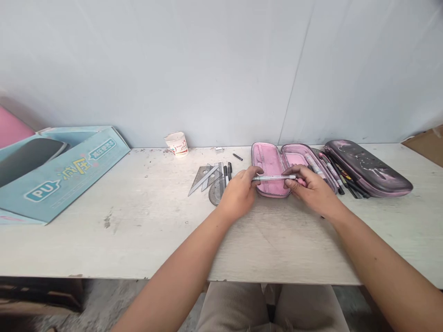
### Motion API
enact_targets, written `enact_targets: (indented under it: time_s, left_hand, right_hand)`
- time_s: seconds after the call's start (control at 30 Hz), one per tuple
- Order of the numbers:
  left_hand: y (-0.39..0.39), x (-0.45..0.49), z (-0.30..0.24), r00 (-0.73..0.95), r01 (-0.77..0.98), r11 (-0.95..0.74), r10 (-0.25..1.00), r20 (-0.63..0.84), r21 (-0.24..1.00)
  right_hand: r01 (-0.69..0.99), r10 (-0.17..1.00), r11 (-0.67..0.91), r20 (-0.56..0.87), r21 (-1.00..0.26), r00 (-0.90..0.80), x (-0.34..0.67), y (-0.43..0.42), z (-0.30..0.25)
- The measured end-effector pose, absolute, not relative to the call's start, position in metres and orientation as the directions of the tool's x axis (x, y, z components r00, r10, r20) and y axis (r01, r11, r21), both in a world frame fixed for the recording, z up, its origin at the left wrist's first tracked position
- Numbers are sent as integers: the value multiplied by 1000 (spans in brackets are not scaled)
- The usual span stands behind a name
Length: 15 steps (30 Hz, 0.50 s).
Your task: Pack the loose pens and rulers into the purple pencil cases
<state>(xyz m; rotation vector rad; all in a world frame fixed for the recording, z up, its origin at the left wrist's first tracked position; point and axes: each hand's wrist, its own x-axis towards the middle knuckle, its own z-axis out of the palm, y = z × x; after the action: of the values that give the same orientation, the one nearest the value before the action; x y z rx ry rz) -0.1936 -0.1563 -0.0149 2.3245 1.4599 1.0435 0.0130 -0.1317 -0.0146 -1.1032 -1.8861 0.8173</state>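
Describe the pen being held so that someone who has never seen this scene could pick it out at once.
On the long pale table, find the open pink case. Across the case's left half, the pen runs level between the left grip and the right grip. Its pale barrel, held up, sets it apart from the black pens lying left of the case.

At the left of the frame you have a light-blue cardboard box [76, 189] lettered "PU", with a dark, rounded object [31, 157] inside it and something pink [14, 124] behind. Left of center, you see a white paper cup [177, 146] with red print near the pale wall [173, 69]. Brown cardboard [428, 144] shows at your right edge; grey floor [110, 304] appears lower left, below the tabletop [145, 240].
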Motion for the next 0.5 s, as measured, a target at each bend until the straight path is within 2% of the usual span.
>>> enact_targets:
  time_s: [0.1,0.5]
  left_hand:
    - [-156,-194,-15,260,699,-492,851,457,518]
    - [-158,-192,-13,263,708,-478,861,434,520]
  right_hand:
    - [453,919,382,278,-805,-281,14,-132,-14]
    - [346,905,387,281,-855,-318,14,-133,-12]
